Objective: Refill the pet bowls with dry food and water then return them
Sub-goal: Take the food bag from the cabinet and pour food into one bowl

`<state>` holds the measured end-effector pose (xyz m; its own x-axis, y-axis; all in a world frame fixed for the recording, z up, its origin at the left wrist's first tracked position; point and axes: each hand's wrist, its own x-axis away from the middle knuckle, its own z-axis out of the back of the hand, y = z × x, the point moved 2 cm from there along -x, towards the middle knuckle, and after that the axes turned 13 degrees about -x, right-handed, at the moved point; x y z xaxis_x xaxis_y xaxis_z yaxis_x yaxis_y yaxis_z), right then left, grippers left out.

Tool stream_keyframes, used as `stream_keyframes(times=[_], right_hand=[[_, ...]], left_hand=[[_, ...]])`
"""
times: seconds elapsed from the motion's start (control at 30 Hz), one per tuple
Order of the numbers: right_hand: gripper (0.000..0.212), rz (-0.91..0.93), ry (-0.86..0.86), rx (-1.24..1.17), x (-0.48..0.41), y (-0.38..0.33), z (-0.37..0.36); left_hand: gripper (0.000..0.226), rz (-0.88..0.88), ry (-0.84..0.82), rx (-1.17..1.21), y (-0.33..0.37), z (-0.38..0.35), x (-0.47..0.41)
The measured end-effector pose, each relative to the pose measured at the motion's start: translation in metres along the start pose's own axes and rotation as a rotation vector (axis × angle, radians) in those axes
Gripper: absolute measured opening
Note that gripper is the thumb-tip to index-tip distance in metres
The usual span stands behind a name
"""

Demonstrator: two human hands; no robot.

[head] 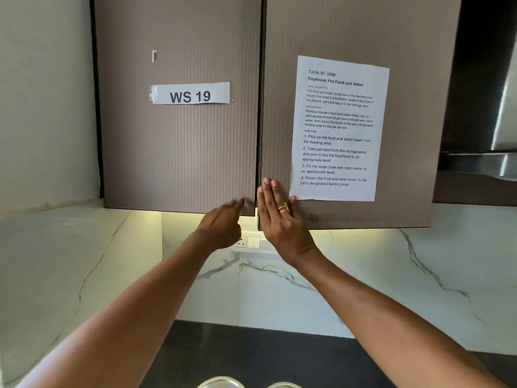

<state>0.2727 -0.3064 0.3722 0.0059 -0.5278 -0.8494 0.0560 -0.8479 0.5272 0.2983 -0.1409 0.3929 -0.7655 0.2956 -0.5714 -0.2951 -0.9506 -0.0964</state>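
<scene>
Two brown ribbed wall-cabinet doors fill the upper view. My right hand (279, 217) lies flat, fingers together, on the lower left corner of the right door (349, 37), which stands slightly ajar. My left hand (223, 226) reaches, blurred, with fingers at the bottom right corner of the left door (179, 149). Neither hand holds anything. At the bottom edge the rims of two metal pet bowls (221, 382) (282, 385) peek into view on the dark counter (265, 354).
A "WS 19" label (190, 93) is taped on the left door, a printed task sheet (338, 130) on the right door. White marble backsplash (391, 275) with a socket panel (251, 243) lies below. A steel range hood (486, 161) juts at right.
</scene>
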Motion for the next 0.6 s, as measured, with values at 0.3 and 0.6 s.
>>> stream_keyframes(times=[0.3, 0.6], right_hand=[[0.064, -0.157, -0.032, -0.174, 0.018, 0.005, 0.132], [0.108, -0.621, 0.003, -0.427, 0.064, 0.037, 0.237]], left_hand=[[0.049, 0.059, 0.093, 0.470, 0.051, 0.050, 0.077], [0.043, -0.050, 0.058, 0.655, 0.129, 0.087, 0.120]])
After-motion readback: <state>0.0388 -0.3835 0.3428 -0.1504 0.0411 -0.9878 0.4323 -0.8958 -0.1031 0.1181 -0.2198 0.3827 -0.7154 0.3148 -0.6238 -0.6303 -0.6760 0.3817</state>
